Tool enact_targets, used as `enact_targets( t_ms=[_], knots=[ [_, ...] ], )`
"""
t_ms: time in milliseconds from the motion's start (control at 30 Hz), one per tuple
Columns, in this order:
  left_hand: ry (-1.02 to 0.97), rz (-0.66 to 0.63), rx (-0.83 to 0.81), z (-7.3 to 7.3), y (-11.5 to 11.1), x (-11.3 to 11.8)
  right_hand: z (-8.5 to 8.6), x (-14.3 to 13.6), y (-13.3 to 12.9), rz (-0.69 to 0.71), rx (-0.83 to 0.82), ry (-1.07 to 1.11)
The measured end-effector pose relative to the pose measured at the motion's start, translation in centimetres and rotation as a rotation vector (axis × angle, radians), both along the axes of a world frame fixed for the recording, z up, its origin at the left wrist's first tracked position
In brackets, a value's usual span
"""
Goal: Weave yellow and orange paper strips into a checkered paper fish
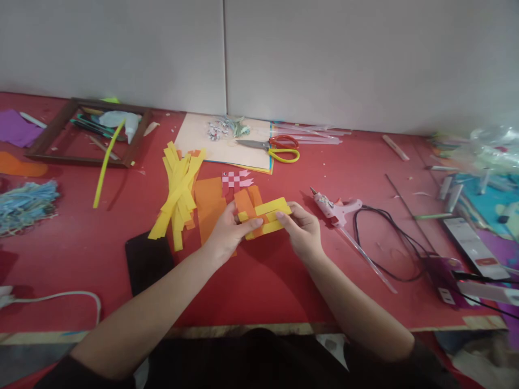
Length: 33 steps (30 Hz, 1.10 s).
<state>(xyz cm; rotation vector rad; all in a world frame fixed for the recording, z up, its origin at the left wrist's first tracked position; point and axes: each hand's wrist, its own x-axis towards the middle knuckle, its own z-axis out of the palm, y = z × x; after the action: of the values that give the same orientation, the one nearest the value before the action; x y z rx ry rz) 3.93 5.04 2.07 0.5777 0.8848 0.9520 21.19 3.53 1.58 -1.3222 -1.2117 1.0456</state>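
Between my two hands is a small weave of yellow and orange paper strips (270,207), held above the red table. My left hand (229,229) pinches its left end, thumb on top. The right end is gripped by my right hand (302,229), with the thumb pressing the yellow strips. Just behind the weave lies a pink and white checkered paper fish (235,179). Orange paper (208,202) lies under and beside my left hand. A pile of yellow paper strips (178,189) is farther left. To the right of my right hand rests a pink glue gun (334,208).
Scissors (279,148) lie on cream paper (194,135) near the wall. A wooden frame (36,146) holding pens and a glue bottle stands at the back left. A dark phone (148,259) lies front left. A black cable (389,278) loops on the right, near another phone (474,246).
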Motion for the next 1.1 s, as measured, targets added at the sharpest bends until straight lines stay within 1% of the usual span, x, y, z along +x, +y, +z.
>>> enact_targets(
  t_ms=[67,100,167,200,233,300,367,433,500,533,600,667,733,833,900,967,1033,1100],
  knots=[
    [-0.006,0.004,-0.009,0.1,0.1,0.0,0.4,0.2,0.2,0.021,0.02,-0.04],
    [-0.015,0.019,-0.019,0.2,0.1,-0.1,0.9,0.6,0.4,0.033,0.044,-0.082],
    [-0.037,0.068,-0.052,0.4,0.3,-0.2,2.6,1.6,1.7,0.022,0.126,-0.24],
    [-0.047,0.094,-0.07,0.5,0.4,-0.2,3.7,2.4,2.8,0.001,0.172,-0.336],
    [-0.054,0.118,-0.084,0.7,0.5,-0.3,4.8,3.2,4.2,-0.006,0.198,-0.429],
    [-0.063,0.149,-0.092,0.9,0.6,-0.4,7.0,4.8,8.0,0.033,0.22,-0.667],
    [-0.074,0.163,-0.095,1.1,0.8,-0.5,8.5,5.8,12.5,0.148,0.196,-0.978],
    [-0.084,0.179,-0.103,1.1,0.8,-0.7,8.9,6.1,17.0,0.311,0.135,-1.343],
    [-0.096,0.194,-0.109,1.1,0.9,-0.9,8.3,5.7,20.6,0.385,0.078,-1.47],
    [-0.102,0.202,-0.111,1.0,0.9,-0.9,7.7,5.4,21.9,0.484,0.007,-1.639],
    [-0.111,0.216,-0.12,1.0,1.0,-1.1,6.5,4.7,23.4,0.543,-0.041,-1.703],
    [-0.116,0.231,-0.134,1.1,1.0,-1.1,5.5,4.3,23.9,0.565,-0.064,-1.731],
    [-0.124,0.241,-0.143,1.1,1.0,-1.1,4.9,4.2,23.9,0.561,-0.078,-1.748],
    [-0.14,0.249,-0.148,1.0,1.0,-1.1,4.9,4.3,23.8,0.517,-0.078,-1.765],
    [-0.143,0.259,-0.153,1.0,1.1,-1.1,5.7,4.5,23.3,0.462,-0.063,-1.766],
    [-0.141,0.28,-0.161,1.1,1.2,-1.2,7.0,4.8,22.1,0.37,-0.044,-1.761],
    [-0.136,0.31,-0.168,1.3,1.2,-1.3,8.6,5.4,19.8,0.205,-0.013,-1.716],
    [-0.134,0.341,-0.177,1.6,1.3,-1.4,9.8,5.9,16.1,0.081,-0.056,-1.611]
  ],
)
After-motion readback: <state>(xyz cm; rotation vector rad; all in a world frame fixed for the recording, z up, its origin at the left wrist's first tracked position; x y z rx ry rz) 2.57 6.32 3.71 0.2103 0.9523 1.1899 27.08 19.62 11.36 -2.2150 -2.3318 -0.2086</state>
